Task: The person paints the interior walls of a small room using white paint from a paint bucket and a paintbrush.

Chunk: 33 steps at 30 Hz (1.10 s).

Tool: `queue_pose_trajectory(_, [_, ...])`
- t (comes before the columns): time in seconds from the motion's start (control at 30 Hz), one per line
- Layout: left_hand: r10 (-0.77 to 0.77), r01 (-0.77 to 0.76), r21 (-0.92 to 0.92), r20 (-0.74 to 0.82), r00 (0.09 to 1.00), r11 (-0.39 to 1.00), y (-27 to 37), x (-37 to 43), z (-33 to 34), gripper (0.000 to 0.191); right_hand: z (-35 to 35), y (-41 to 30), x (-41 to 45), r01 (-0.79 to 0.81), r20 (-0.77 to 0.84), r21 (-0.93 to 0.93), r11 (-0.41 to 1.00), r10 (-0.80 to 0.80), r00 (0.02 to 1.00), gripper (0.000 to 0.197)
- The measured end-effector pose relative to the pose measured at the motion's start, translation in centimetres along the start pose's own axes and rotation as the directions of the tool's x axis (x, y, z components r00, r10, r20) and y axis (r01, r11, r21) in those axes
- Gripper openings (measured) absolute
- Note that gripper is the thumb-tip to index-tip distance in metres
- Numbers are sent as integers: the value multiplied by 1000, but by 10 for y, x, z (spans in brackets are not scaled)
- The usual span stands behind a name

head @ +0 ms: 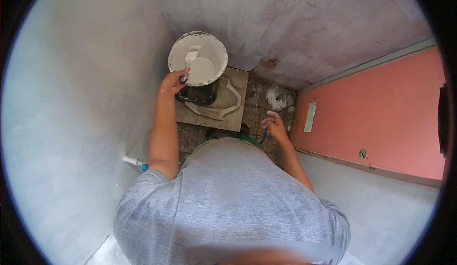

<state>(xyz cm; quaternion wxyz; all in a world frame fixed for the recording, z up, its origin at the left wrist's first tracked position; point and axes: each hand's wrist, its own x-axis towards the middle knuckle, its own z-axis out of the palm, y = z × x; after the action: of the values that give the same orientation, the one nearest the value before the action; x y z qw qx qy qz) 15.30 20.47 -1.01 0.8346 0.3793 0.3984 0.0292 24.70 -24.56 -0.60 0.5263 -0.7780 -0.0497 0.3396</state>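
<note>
In my left hand (175, 81) is the dark handle of a putty knife (191, 56). Its pale, smeared blade points up over the inside of a white bucket (172, 56). White paste or paint (204, 70) covers the bucket's bottom, and dried smears mark the rim. Beneath the bucket stands a black plastic container or stool (200, 95), partly hidden by it. My right hand (275, 125) hangs above the floor at my right side, fingers loosely bent and apart, with nothing visible in it. White residue marks the fingers of both hands.
A squat toilet (232, 102) is set in a tiled platform (234, 124) before me. Grey-coated walls (89, 86) stand close by. To the right is an orange-pink door (350, 115). A white pipe with a blue end (134, 160) juts from the left wall. Splatter (276, 100) marks the floor.
</note>
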Motion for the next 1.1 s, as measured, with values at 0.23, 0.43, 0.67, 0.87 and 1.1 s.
queue_pose_trajectory(0.23, [230,-235,93,59,971,968,-6,-58,46,21,8,-8,22,28,152,-25,999,-24,988,40])
queue_pose_trajectory(0.43, [228,-215,127,-93,969,968,-30,-62,61,23,21,-16,19,32,249,-50,998,-18,968,38])
queue_pose_trajectory(0.67, [243,-236,58,-228,943,970,-39,-52,66,21,9,-7,4,49,318,-52,997,-30,947,34])
queue_pose_trajectory(0.87, [234,-221,89,-173,957,971,-59,-54,104,22,-4,19,23,37,263,-1,999,-36,964,26])
queue_pose_trajectory(1.1, [318,-320,10,70,945,947,-95,-45,165,26,-11,-7,44,175,261,39,984,-179,949,24])
